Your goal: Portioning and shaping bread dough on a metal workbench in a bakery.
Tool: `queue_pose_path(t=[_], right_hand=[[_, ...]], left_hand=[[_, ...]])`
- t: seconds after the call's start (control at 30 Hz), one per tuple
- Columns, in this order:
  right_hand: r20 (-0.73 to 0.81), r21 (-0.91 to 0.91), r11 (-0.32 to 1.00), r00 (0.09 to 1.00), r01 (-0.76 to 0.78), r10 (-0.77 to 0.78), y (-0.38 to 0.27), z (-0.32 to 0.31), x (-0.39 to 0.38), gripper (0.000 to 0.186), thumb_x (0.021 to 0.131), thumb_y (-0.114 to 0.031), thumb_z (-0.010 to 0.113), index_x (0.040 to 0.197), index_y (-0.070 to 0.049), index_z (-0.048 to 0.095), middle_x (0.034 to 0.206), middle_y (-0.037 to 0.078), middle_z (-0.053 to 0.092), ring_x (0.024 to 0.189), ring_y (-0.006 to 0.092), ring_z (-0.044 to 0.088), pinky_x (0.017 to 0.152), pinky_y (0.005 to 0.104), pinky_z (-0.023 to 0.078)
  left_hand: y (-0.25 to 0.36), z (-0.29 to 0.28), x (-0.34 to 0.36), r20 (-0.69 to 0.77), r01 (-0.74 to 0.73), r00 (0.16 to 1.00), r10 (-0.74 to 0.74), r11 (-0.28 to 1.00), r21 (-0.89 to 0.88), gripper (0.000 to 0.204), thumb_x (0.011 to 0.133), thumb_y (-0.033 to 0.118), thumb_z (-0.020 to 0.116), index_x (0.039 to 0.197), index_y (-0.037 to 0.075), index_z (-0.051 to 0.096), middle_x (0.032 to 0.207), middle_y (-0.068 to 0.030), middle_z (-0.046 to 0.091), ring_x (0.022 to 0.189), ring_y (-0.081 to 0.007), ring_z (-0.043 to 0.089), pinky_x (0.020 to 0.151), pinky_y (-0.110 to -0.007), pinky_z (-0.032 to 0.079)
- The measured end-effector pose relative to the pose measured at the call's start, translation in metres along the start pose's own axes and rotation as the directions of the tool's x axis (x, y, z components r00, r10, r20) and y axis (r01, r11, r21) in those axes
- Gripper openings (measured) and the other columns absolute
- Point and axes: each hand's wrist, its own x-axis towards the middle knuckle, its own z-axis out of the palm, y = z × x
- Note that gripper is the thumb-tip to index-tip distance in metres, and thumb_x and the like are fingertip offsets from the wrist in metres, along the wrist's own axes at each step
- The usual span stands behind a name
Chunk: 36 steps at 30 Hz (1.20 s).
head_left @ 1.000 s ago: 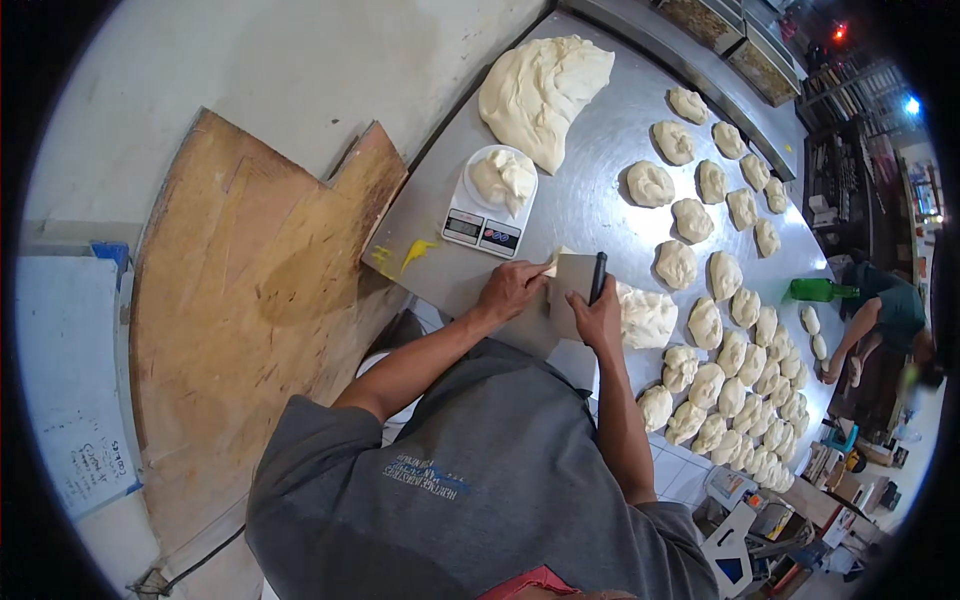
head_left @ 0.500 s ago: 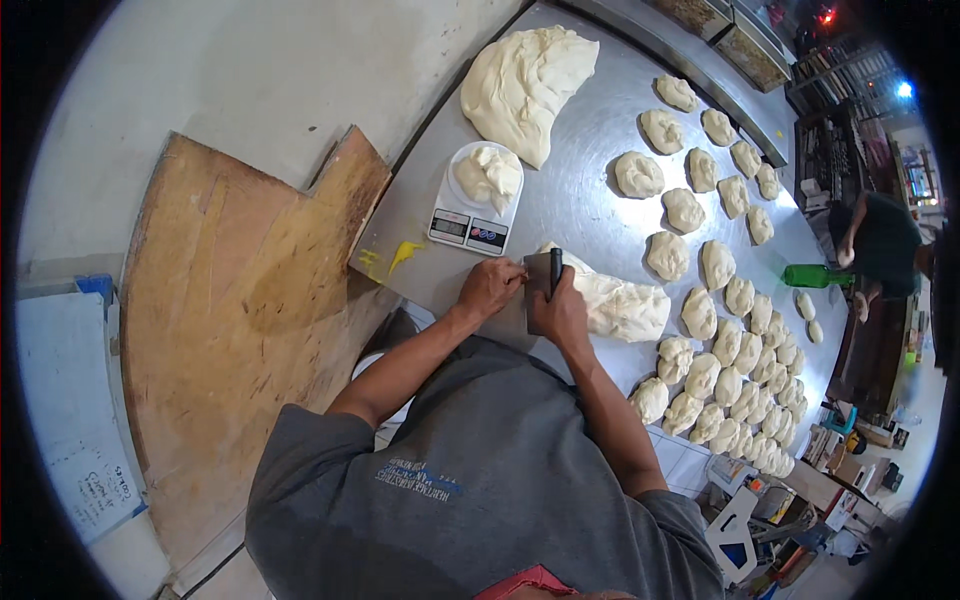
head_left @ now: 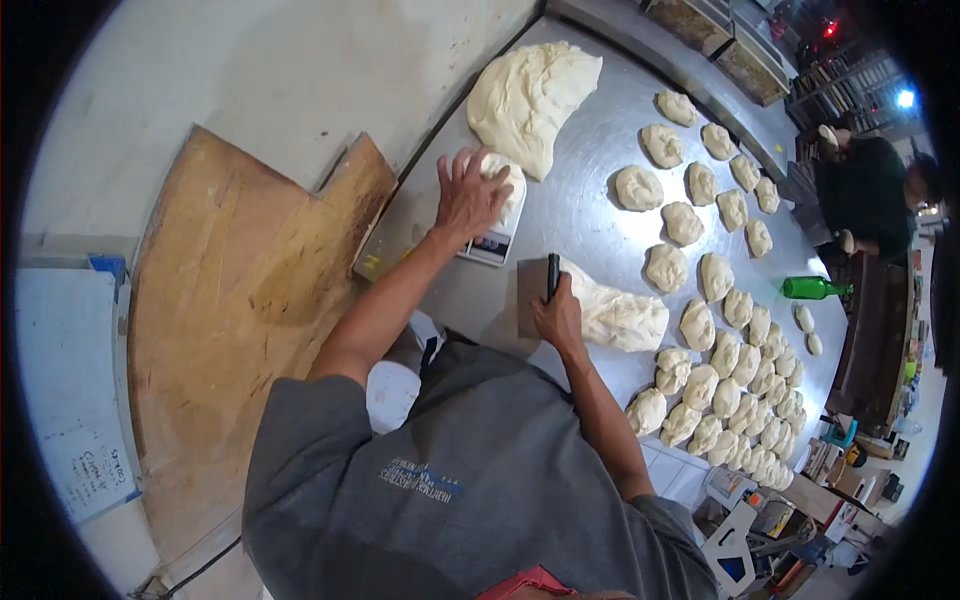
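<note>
My left hand [head_left: 468,200] is at the white kitchen scale [head_left: 490,247], its fingers spread and touching the lump of dough [head_left: 507,183] on top. The hand hides part of the lump and much of the scale. Wrapped round the black handle of a metal dough scraper [head_left: 533,300] is my right hand [head_left: 559,318]. The blade stands at the left end of a long dough piece [head_left: 622,312]. Beyond the scale lies a large slab of dough [head_left: 530,100].
Several dough balls [head_left: 684,223] cover the right of the steel table [head_left: 590,215], packed closer near me. A green bottle [head_left: 808,288] lies toward the far right edge. Another person [head_left: 860,195] is beyond it. A wooden board [head_left: 250,300] stands at left.
My left hand has moved from beside the scraper up and left onto the dough on the scale. My right hand stays on the scraper. The other person has shifted farther back.
</note>
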Motion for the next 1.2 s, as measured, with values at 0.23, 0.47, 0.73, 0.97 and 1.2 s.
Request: queue_pose_path(t=[0.23, 0.47, 0.73, 0.97, 1.2], right_hand=[[0.104, 0.590, 0.754, 0.954, -0.288, 0.282, -0.008, -0.054, -0.012, 0.047, 0.089, -0.012, 0.077, 0.130, 0.002, 0.057, 0.107, 0.019, 0.071, 0.083, 0.0257, 0.069, 0.073, 0.0342, 0.058], [0.050, 0.568, 0.782, 0.958, -0.259, 0.281, 0.010, -0.067, -0.025, 0.046, 0.090, -0.013, 0.076, 0.127, 0.004, 0.057, 0.105, 0.019, 0.071, 0.083, 0.0263, 0.068, 0.075, 0.0354, 0.057], [0.039, 0.449, 0.862, 0.969, -0.234, 0.243, 0.010, -0.054, -0.023, 0.046, 0.089, -0.016, 0.077, 0.125, 0.004, 0.057, 0.103, 0.020, 0.070, 0.083, 0.0273, 0.068, 0.075, 0.0377, 0.056], [0.037, 0.338, 0.925, 0.984, -0.176, 0.173, -0.001, -0.047, -0.019, 0.047, 0.086, -0.019, 0.078, 0.122, 0.004, 0.056, 0.099, 0.021, 0.069, 0.080, 0.0284, 0.067, 0.073, 0.0392, 0.056], [0.048, 0.361, 0.913, 0.982, -0.188, 0.183, -0.007, -0.048, -0.021, 0.047, 0.086, -0.019, 0.078, 0.120, 0.004, 0.056, 0.097, 0.020, 0.068, 0.078, 0.0282, 0.066, 0.072, 0.0398, 0.055]], left_hand=[[0.071, 0.043, -0.105, 0.097, -0.083, 0.982, 0.161, 0.836, -0.543, 0.036, 0.097, 0.010, 0.060, 0.132, 0.008, 0.070, 0.122, -0.0190, 0.069, 0.100, -0.0318, 0.067, 0.086, -0.037, 0.055], [0.096, 0.046, -0.120, 0.287, 0.200, 0.957, -0.039, 0.804, -0.559, 0.033, 0.096, 0.008, 0.064, 0.127, 0.003, 0.072, 0.112, -0.0145, 0.073, 0.088, -0.0308, 0.067, 0.080, -0.037, 0.056], [0.088, 0.030, -0.117, 0.357, 0.297, 0.930, -0.083, 0.744, -0.599, 0.024, 0.092, 0.011, 0.072, 0.113, 0.002, 0.079, 0.094, -0.0124, 0.076, 0.077, -0.0286, 0.067, 0.073, -0.038, 0.055], [0.087, 0.018, -0.122, 0.338, 0.379, 0.919, -0.202, 0.684, -0.623, 0.017, 0.091, 0.016, 0.073, 0.100, 0.003, 0.080, 0.085, -0.0111, 0.075, 0.070, -0.0283, 0.066, 0.066, -0.039, 0.053], [0.084, 0.000, -0.113, 0.359, 0.371, 0.914, -0.188, 0.746, -0.553, 0.018, 0.088, 0.012, 0.077, 0.103, 0.006, 0.083, 0.088, -0.0072, 0.078, 0.078, -0.0233, 0.069, 0.075, -0.035, 0.055]])
